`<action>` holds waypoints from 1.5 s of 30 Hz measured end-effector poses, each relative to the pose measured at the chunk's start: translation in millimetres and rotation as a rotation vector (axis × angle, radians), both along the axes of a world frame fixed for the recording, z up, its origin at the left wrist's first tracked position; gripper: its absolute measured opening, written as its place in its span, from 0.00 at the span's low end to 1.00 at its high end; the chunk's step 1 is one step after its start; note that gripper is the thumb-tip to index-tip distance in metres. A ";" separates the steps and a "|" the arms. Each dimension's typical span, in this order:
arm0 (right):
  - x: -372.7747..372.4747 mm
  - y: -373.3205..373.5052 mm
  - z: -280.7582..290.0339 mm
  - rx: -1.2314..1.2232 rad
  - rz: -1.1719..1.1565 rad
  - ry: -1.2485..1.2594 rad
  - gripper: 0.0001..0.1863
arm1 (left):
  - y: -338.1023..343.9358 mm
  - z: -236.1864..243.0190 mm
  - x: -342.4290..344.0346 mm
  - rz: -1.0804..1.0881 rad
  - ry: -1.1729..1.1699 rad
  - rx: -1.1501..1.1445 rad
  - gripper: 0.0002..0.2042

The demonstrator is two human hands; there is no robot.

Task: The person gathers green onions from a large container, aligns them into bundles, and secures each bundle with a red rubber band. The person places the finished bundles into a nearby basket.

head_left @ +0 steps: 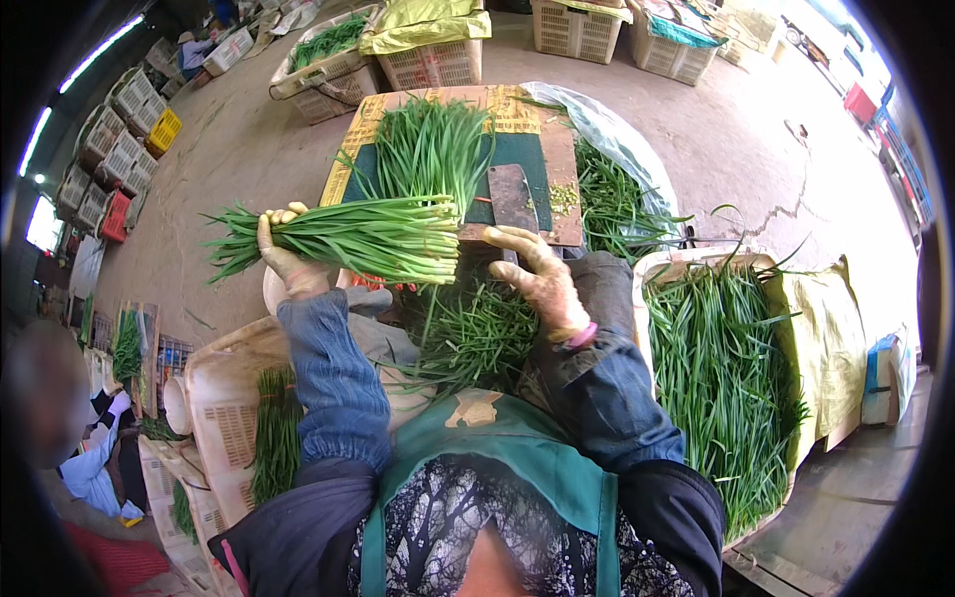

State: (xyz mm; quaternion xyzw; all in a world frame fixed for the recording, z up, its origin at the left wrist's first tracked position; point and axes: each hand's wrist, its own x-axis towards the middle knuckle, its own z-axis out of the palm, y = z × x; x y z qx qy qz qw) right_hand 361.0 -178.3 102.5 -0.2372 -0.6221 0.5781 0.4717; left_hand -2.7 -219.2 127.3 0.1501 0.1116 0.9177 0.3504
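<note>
I see the left hand [293, 267] clasping a long bunch of green, pale-ended stalks [368, 239] before the wooden table [560, 159]. The right hand [547, 287], fingers parted, is near a grey rectangular metal cleaver [512, 194].

Strong daylight bleaches the concrete floor [741, 129] at upper right, while the left side looks dimmer beneath glaring bright strips [100, 54]. Fisheye distortion bends the outer plastic crates [137, 97] toward black corners; central garlic chives [368, 239] appear sharp, a far-left patch heavily blurred.

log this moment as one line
left hand: holding green bunch | right hand: open beside cleaver, contact unclear | cleaver: blade on green mat
</note>
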 end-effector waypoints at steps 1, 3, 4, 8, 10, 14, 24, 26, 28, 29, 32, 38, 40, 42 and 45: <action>-10.8 0.5 -2.3 0.038 0.003 0.021 0.25 | 4.7 1.2 8.0 -0.022 -0.028 -0.049 0.10; -29.5 5.4 -14.2 0.035 0.026 0.025 0.24 | 10.4 -1.5 13.2 -0.052 -0.040 -0.064 0.10; -37.7 6.2 -18.0 -0.007 0.040 0.002 0.23 | 12.7 -3.9 14.9 -0.063 -0.052 -0.068 0.09; -56.4 -15.4 11.3 -0.498 0.116 0.207 0.20 | 15.5 -10.4 31.3 -0.091 -0.082 -0.094 0.07; -62.5 -8.6 -10.8 -0.462 0.042 0.269 0.18 | 17.3 -13.0 36.8 -0.143 -0.083 -0.083 0.06; -57.3 -14.8 -15.5 -0.388 0.027 0.347 0.13 | 20.7 -20.1 31.9 -0.158 -0.067 -0.130 0.06; 64.8 42.6 -62.8 0.522 0.410 -1.190 0.13 | -1.4 -4.5 -25.8 -0.068 -0.005 -0.111 0.07; 46.6 18.0 -33.2 0.690 -0.038 -0.914 0.18 | -8.0 -2.0 -29.0 -0.077 0.008 -0.085 0.07; 9.8 6.1 -27.8 0.244 -0.125 -0.208 0.25 | -2.5 4.6 -11.8 -0.100 -0.015 -0.078 0.06; -3.3 -6.6 14.3 0.242 -0.160 -0.252 0.28 | -4.2 0.1 -12.3 -0.081 -0.029 -0.083 0.06; -36.9 4.9 19.9 0.456 -0.224 -0.305 0.16 | 6.5 -0.3 7.3 -0.140 -0.022 -0.085 0.06; -23.2 -4.9 22.6 0.312 -0.194 -0.276 0.08 | 11.4 -13.1 9.5 -0.224 -0.066 -0.106 0.05; -15.3 -10.7 15.1 0.286 -0.263 -0.308 0.08 | 16.1 -13.8 19.0 -0.242 -0.053 -0.127 0.05; -6.8 -10.3 1.8 0.200 -0.213 -0.171 0.08 | 17.2 -17.3 21.8 -0.249 -0.061 -0.117 0.05; 9.2 -4.7 -6.2 -0.158 -0.045 -0.075 0.11 | 13.2 -22.0 8.9 -0.237 -0.082 -0.112 0.05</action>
